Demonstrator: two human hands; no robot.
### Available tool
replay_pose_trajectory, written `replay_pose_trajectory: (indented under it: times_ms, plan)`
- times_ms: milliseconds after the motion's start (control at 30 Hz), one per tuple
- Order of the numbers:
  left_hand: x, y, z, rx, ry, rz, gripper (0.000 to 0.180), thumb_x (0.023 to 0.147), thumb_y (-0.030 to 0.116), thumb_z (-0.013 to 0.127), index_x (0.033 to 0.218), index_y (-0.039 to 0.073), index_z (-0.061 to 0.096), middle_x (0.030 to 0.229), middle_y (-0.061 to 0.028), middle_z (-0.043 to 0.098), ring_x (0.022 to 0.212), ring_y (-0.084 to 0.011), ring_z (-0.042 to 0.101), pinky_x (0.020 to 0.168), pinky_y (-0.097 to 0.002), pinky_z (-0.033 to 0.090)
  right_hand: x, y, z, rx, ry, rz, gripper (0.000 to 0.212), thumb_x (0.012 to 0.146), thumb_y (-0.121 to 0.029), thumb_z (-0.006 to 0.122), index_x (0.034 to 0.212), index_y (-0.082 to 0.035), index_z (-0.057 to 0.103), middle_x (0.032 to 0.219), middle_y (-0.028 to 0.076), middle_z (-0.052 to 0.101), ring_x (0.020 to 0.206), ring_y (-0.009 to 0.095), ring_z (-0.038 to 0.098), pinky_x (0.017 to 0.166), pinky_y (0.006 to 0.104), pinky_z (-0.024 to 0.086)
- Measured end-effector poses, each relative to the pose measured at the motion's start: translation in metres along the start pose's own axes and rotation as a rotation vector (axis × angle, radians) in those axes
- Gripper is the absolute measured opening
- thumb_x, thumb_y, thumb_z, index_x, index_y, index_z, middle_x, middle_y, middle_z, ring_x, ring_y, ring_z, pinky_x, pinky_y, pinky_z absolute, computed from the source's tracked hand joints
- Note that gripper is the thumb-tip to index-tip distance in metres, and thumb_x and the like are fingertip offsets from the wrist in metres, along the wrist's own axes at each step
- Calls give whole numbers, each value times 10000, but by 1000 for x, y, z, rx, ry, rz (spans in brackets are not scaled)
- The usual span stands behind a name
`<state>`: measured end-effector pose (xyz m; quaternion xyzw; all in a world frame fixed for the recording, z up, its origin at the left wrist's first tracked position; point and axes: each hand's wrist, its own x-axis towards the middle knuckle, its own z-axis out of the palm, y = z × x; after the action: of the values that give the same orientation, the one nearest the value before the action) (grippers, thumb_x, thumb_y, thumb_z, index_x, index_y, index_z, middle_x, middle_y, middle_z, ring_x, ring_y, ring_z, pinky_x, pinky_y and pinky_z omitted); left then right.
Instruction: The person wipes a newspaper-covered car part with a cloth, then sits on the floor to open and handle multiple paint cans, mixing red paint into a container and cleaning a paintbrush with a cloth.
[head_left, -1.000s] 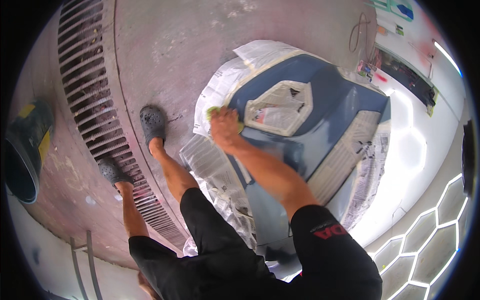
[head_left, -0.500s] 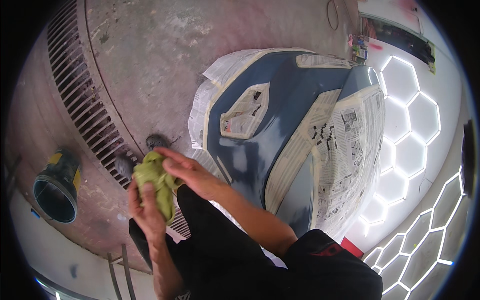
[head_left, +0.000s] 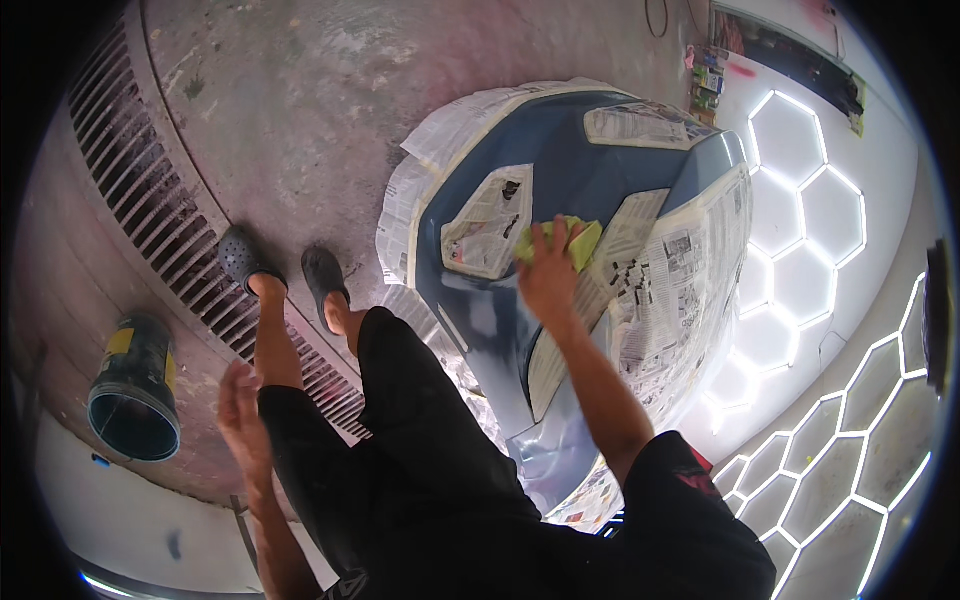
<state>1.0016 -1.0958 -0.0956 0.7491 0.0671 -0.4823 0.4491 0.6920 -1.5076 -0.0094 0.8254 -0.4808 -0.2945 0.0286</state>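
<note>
Cloth: crumpled yellow-green cleaning cloth (head_left: 568, 240) lies on the upper face of the big blue-grey car body panel (head_left: 560, 165), just beside a masked patch, under the person's right hand

Right hand: the right hand (head_left: 548, 272) is stretched forward from the body and lies flat on the cloth; the fingers are held close together and press the cloth down on the panel, the thumb side I cannot see well

Left hand: the left hand (head_left: 238, 410) hangs low beside the left thigh, well apart from the panel; it holds nothing, the fingers are loose and a little spread

Panel: the blue-grey panel stands on the floor in front of the person; several areas of it are covered with sheets of newspaper masking (head_left: 672, 270), fixed with pale tape along the edges

Person: the person wears black shorts (head_left: 420, 440) and dark perforated clogs (head_left: 242, 258), both feet near the panel's left edge

Floor: rough grey concrete floor (head_left: 290, 100) with pinkish stains; a long metal floor grate (head_left: 160, 215) runs across it, and one clog stands on it

Bucket: a dark round bucket with a yellow label (head_left: 132, 392) lies on its side left of the person, beyond the grate

Wall: a white wall with bright hexagon-shaped light strips (head_left: 800, 200) is at the right
</note>
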Motion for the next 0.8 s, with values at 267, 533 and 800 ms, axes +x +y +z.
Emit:
replay_pose_trajectory:
  times_ms: [267, 533, 800]
  plan:
    - [25, 20, -13, 306, 16, -156, 396, 1128, 270, 659, 1375, -34, 718, 1168, -102, 758, 1037, -174, 686, 963, -344, 545, -6, -2, 29, 163, 39, 6, 594, 935, -96, 753, 1502, -10, 598, 1660, 264, 457, 1587, 519, 382, 1259, 626, 386]
    - [122, 105, 279, 106, -551, -58, 207, 1053, 111, 731, 1172, -56, 763, 1005, -51, 759, 931, -106, 696, 840, -274, 561, -34, -63, -20, 1054, -91, 37, 591, 806, -120, 838, 1371, -26, 692, 1225, 177, 766, 1053, 425, 764, 925, 509, 626]
    - [146, 98, 532, 327, -987, -241, 188, 916, 175, 791, 973, -2, 770, 833, -49, 724, 708, -132, 663, 652, -287, 520, -64, -100, -14, 1088, -90, -40, 629, 709, -169, 909, 1305, -87, 728, 1398, 118, 695, 1257, 345, 683, 982, 479, 574]
